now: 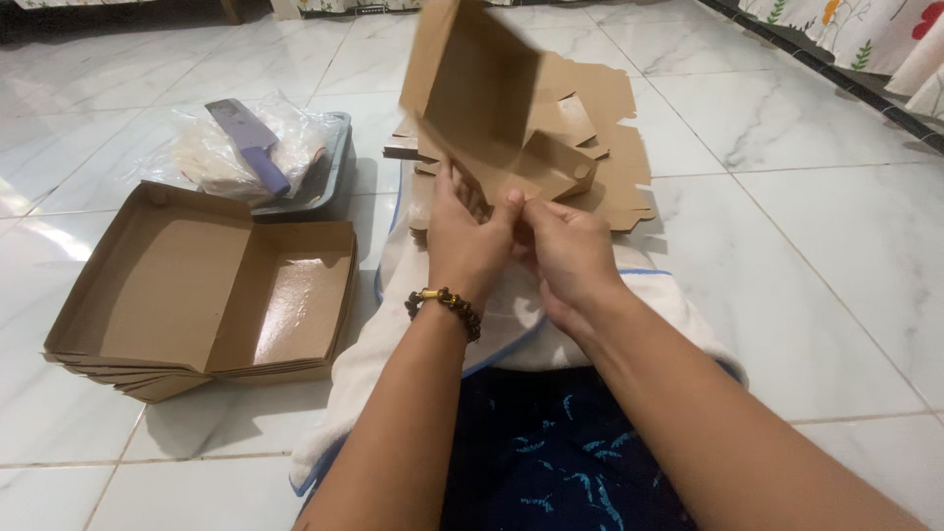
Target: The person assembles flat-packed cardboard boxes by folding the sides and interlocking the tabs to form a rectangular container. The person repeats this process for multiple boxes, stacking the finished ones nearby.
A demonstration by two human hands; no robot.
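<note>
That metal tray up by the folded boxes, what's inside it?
The metal tray holds a crumpled clear plastic bag with a purple-handled knife lying on top. The bag's pale contents are too blurred to identify, and the tray's bottom is covered.

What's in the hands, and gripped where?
Both the left hand and right hand pinch the near bottom edge of a partly folded brown cardboard box, raised over a pile of flat blanks.

Glossy white marble floor tiles (787, 128), floral curtain (865, 34) at the edge.
</note>
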